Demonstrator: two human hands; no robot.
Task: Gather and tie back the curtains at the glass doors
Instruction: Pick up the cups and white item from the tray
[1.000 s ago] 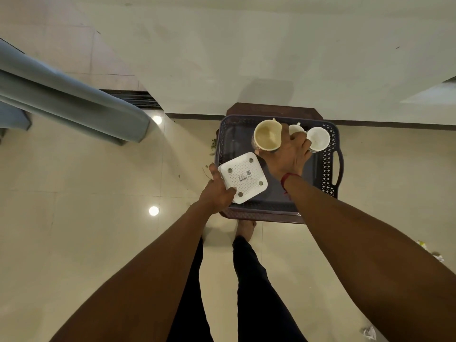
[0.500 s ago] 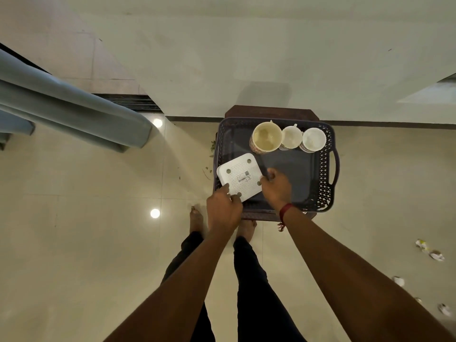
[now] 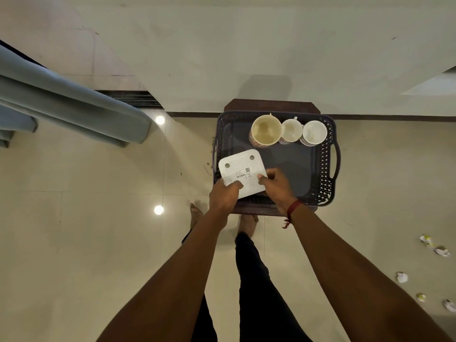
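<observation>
A grey-blue curtain (image 3: 74,104) hangs in folds at the far left, well away from both hands. Over a dark plastic tray (image 3: 328,169) I hold a white square perforated device (image 3: 240,169), underside up. My left hand (image 3: 223,196) grips its near left corner, thumb on top. My right hand (image 3: 276,187) pinches its near right edge. The tray rests on a small brown stool (image 3: 271,104) against the wall. Three used cups (image 3: 288,130) stand in a row at the tray's far side.
A door track (image 3: 128,97) runs along the floor behind the curtain. Crumpled paper scraps (image 3: 434,248) lie on the tiles at the right. My bare feet (image 3: 248,222) stand just before the stool. A white wall rises behind it.
My right hand left the cups and came back to the white device's near right edge. The left hand shifted along its near corner, and the device now sits lower over the tray's near left.
</observation>
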